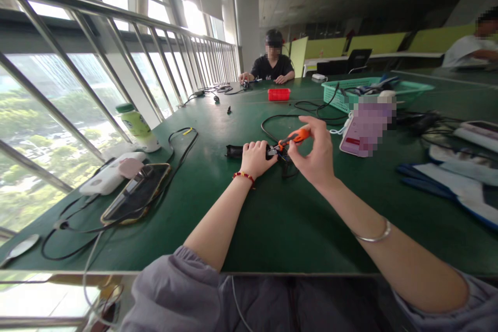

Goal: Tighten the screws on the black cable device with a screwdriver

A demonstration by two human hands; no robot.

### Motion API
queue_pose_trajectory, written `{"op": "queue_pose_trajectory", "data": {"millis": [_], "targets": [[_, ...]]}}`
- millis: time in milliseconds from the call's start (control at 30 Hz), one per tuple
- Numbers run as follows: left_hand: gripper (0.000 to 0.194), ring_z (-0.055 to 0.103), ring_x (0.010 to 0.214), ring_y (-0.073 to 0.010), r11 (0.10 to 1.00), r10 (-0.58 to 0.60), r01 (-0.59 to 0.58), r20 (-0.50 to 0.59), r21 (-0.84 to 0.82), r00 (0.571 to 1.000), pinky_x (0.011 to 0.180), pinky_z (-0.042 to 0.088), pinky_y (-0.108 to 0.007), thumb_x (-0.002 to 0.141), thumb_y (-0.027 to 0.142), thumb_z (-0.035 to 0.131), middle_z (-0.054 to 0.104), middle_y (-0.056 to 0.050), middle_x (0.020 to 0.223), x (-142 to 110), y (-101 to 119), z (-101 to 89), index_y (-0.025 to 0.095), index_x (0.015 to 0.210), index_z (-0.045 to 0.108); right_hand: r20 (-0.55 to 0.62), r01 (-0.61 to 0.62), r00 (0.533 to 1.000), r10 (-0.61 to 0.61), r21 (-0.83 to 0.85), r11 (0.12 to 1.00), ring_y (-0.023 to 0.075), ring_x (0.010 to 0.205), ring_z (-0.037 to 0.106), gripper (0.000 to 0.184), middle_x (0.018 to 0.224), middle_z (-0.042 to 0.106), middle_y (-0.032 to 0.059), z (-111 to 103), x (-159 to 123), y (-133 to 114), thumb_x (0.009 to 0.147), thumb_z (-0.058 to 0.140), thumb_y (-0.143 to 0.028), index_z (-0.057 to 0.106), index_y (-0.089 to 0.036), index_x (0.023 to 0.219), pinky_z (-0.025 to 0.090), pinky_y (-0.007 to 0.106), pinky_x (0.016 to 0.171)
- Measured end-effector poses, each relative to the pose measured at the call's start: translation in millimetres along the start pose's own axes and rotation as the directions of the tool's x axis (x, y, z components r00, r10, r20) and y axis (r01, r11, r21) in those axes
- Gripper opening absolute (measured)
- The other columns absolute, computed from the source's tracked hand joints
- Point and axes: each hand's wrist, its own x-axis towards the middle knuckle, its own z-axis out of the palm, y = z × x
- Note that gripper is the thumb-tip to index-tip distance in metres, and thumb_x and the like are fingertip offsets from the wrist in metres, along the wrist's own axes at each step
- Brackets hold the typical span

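My left hand (257, 158), a red beaded bracelet at its wrist, is closed over a black elongated device (234, 152) lying on the green table. Between thumb and fingers, my right hand (317, 153) grips orange-handled pliers (294, 137). Their metal jaws point left and meet the device's right end beside my left fingertips. Thin wires show just under the jaws, partly hidden by my hands. Whether the jaws touch a wire is too small to tell. A black cable (268, 123) curves behind the pliers.
Left are a phone (136, 194), a white power bank (101, 181) and a bottle (137, 127). A purple phone (361, 135), gloves (455, 181) and a green basket (334, 97) stand right. Beyond a red box (279, 94), another person (272, 62) sits across the green table (295, 244).
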Motion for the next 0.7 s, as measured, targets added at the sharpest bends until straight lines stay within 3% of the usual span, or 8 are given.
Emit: {"op": "queue_pose_trajectory", "data": {"millis": [233,467,700], "targets": [[0.038,0.054,0.099,-0.0277,1.0,-0.006,0.006,0.005,-0.006,1.0,0.091,0.034,-0.04,0.085,0.05,0.048,0.064,-0.009,0.102,0.0,1.2,-0.9,0.018,0.104,0.055,0.015,-0.042,0.999,0.044,-0.106,0.993,0.0187,0.067,0.054,0.015,0.059,0.057,-0.0026,0.2,0.9,-2.1,0.078,0.06,-0.033,0.057,-0.024,0.089,0.045,0.036,0.08],[0.038,0.054,0.099,-0.0274,1.0,-0.003,0.003,0.025,-0.007,1.0,0.091,0.034,-0.04,0.085,0.05,0.047,0.063,-0.009,0.104,-0.1,1.2,-2.5,0.018,0.105,0.055,0.005,0.037,0.999,-0.037,0.005,0.999,0.0195,0.078,0.057,0.047,0.088,0.061,0.0038,0.6,-1.6,1.1,0.073,0.056,-0.02,0.046,-0.019,0.119,0.046,0.039,0.083],[0.037,0.054,0.101,-0.0274,1.0,-0.007,0.007,0.017,-0.018,1.0,0.092,0.034,-0.04,0.085,0.05,0.047,0.063,-0.009,0.104,-0.9,1.5,-2.7,0.019,0.105,0.055,0.032,-0.022,0.999,0.024,-0.065,0.998,0.0191,0.066,0.053,0.019,0.057,0.053,-0.0031,-0.3,0.6,-3.3,0.078,0.059,-0.03,0.056,-0.024,0.095,0.046,0.037,0.079]]}}
